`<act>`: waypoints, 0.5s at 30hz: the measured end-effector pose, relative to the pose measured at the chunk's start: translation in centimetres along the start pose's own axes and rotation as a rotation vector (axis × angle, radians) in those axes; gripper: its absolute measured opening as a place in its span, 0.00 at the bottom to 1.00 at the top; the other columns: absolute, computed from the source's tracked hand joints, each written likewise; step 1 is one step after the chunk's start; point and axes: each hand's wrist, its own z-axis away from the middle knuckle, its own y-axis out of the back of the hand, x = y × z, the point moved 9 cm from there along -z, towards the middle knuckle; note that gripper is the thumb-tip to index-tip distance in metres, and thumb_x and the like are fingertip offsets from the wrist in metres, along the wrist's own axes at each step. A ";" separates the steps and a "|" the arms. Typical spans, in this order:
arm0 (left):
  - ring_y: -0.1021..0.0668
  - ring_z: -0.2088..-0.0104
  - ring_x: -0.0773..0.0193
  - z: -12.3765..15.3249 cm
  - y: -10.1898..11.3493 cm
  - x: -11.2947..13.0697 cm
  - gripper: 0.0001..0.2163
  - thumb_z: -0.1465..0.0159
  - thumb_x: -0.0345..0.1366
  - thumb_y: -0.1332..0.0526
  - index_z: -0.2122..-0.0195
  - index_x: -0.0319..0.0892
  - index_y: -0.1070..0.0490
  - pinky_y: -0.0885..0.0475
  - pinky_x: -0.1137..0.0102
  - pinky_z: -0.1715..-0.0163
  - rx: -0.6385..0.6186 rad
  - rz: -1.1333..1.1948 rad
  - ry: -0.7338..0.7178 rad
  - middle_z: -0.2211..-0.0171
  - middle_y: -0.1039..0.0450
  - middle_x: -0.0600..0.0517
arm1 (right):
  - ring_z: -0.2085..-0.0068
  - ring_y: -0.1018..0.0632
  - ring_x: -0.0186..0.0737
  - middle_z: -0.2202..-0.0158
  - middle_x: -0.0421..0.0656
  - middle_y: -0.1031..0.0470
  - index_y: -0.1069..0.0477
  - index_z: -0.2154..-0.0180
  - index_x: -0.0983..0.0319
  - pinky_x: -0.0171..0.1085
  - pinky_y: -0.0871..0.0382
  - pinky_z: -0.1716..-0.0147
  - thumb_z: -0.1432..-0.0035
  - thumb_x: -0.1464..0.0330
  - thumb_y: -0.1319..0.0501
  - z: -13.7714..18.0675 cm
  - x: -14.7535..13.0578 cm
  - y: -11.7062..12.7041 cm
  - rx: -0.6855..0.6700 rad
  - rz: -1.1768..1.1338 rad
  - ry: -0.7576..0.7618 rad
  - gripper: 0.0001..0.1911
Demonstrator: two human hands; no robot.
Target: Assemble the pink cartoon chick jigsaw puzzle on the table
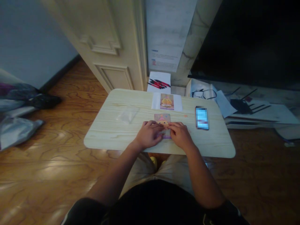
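A small picture card (pixel 162 119) with a yellow figure lies on the pale wooden table (pixel 112 137), near its front edge. My left hand (pixel 148 135) and my right hand (pixel 180 135) rest on the card's lower part, fingers curled and pressed together over it. What the fingertips pinch is too small to make out. A second picture sheet (pixel 167 102) with a similar yellow figure on white backing lies further back on the table.
A lit phone (pixel 202 117) lies right of my hands. A clear plastic bag (pixel 127 114) lies to the left. Pens on paper (pixel 159 83) and glasses (pixel 204 93) sit beyond the table. Bags (pixel 16 125) lie on the wooden floor at left.
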 end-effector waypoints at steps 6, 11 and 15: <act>0.28 0.42 0.47 1.8 0.9 -3.0 0.26 0.37 0.47 0.35 0.38 0.48 0.30 0.34 0.52 0.43 0.092 0.008 0.163 0.40 0.27 0.47 | 0.41 0.27 0.51 0.42 0.46 0.23 0.23 0.45 0.56 0.52 0.34 0.40 0.37 0.70 0.36 2.0 1.1 0.3 0.075 -0.064 -0.008 0.18; 0.28 0.40 0.46 2.1 0.6 -3.1 0.31 0.40 0.50 0.32 0.36 0.49 0.31 0.35 0.50 0.42 0.075 0.008 0.167 0.37 0.28 0.48 | 0.42 0.27 0.54 0.43 0.48 0.24 0.21 0.49 0.55 0.56 0.34 0.40 0.38 0.65 0.32 3.9 1.7 -0.5 0.077 -0.035 -0.016 0.15; 0.30 0.38 0.45 1.9 0.3 -3.1 0.31 0.39 0.50 0.33 0.35 0.49 0.32 0.38 0.48 0.39 0.046 -0.015 0.159 0.35 0.30 0.49 | 0.43 0.26 0.53 0.45 0.47 0.23 0.21 0.50 0.56 0.55 0.34 0.40 0.38 0.65 0.32 3.8 1.7 -0.8 0.068 -0.036 -0.018 0.14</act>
